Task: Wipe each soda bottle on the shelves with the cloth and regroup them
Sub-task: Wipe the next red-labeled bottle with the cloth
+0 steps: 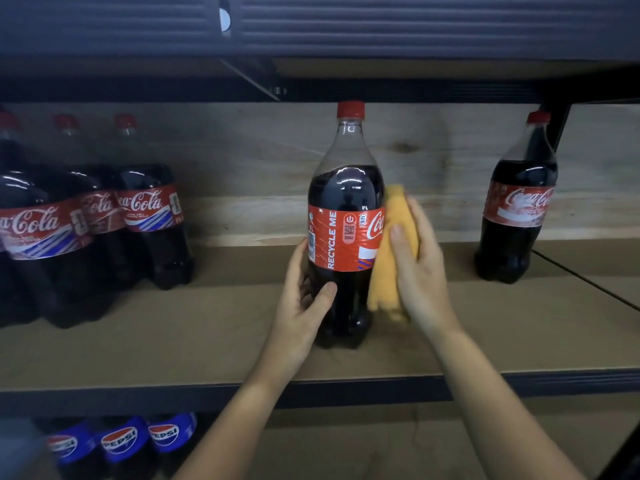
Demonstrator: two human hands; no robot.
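Wooden shelf [173, 341] w/ cola bottle [346, 237] standing mid-board: left hand [304, 306] is gripping its base, right hand [419, 268] is pressing yellow cloth [391, 258] to its side; best keeping bottle steadied, rotating while wiping.

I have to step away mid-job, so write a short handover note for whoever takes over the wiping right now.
Left hand grips the lower body of the middle Coca-Cola bottle, upright on the shelf. Right hand presses the yellow cloth against its right side.
Grouped Coca-Cola bottles stand at left; a lone bottle stands at right.
Done: cannot tell which are wiped.
Left: finish this one, regroup it, then the lone bottle and the Pepsi bottles below.
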